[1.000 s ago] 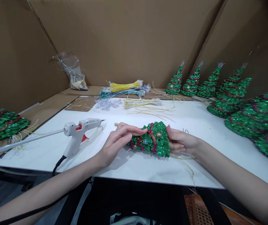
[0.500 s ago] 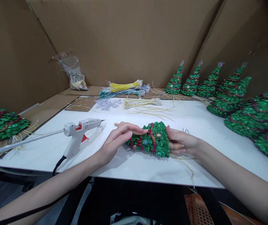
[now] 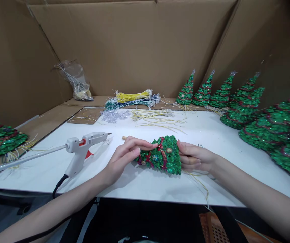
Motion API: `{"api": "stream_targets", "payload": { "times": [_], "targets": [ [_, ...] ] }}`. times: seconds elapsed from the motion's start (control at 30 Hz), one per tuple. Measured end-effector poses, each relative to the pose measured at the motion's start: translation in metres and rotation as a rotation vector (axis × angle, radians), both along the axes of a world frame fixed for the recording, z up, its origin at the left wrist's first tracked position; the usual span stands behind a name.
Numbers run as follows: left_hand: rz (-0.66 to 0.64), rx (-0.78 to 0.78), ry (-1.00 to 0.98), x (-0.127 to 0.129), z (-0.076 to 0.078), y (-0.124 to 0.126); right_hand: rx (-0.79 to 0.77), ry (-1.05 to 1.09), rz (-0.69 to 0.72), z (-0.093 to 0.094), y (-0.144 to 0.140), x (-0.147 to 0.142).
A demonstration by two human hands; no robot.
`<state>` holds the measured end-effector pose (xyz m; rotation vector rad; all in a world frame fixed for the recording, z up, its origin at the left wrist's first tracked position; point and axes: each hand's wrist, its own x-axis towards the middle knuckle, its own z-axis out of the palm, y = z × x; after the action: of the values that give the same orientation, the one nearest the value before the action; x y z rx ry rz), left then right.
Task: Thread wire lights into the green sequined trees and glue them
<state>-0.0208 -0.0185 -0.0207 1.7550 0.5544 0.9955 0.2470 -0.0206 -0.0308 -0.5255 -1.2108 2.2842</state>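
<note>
A small green glittery Christmas tree with red garland, gold balls and a tiny blue gift lies on its side above the white board, its wide base to the right. My right hand grips the rim of the base, fingertips partly hidden inside or behind it. Across the narrow end rests my left hand, its fingers nearly straight along the top and the thumb near the side; together they hold the tip, which is hidden. Yellow wires trail below the base. A light wooden stick end shows behind my left hand.
A white glue gun with its stick and black cord stands at left. Behind are wire bundles, clear snowflake-like pieces, loose yellow wires and a plastic bag. Several finished trees line the right; another tree is far left.
The view has tilted and shifted slightly, so the scene sits a little lower and to the left. Both hands keep nearly the same hold on the tree.
</note>
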Motion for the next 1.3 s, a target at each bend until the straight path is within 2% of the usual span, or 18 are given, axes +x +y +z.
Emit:
{"api": "stream_targets", "payload": {
  "times": [0.23, 0.43, 0.7, 0.93, 1.07, 1.3],
  "targets": [
    [-0.013, -0.037, -0.036, 0.0013, -0.0009, -0.0009, -0.021, 0.008, -0.11, -0.0039, -0.0057, -0.0069],
    [0.003, -0.052, -0.018, 0.0029, -0.002, -0.0006, -0.024, 0.06, -0.107, -0.0063, -0.0047, -0.0094],
    [0.055, 0.007, 0.063, 0.0031, 0.0006, -0.0013, -0.037, 0.067, -0.137, -0.0075, -0.0046, -0.0092],
    [-0.077, -0.088, -0.071, 0.0004, 0.0007, -0.0001, -0.026, 0.026, -0.12, -0.004, -0.0066, -0.0077],
    [-0.069, -0.132, -0.135, -0.0008, -0.0013, 0.0011, -0.047, -0.004, -0.149, -0.0045, -0.0083, -0.007],
    [-0.06, -0.08, -0.121, -0.0005, -0.0039, 0.001, -0.056, -0.048, -0.183, -0.0058, -0.0091, -0.0065]
  ]
}}
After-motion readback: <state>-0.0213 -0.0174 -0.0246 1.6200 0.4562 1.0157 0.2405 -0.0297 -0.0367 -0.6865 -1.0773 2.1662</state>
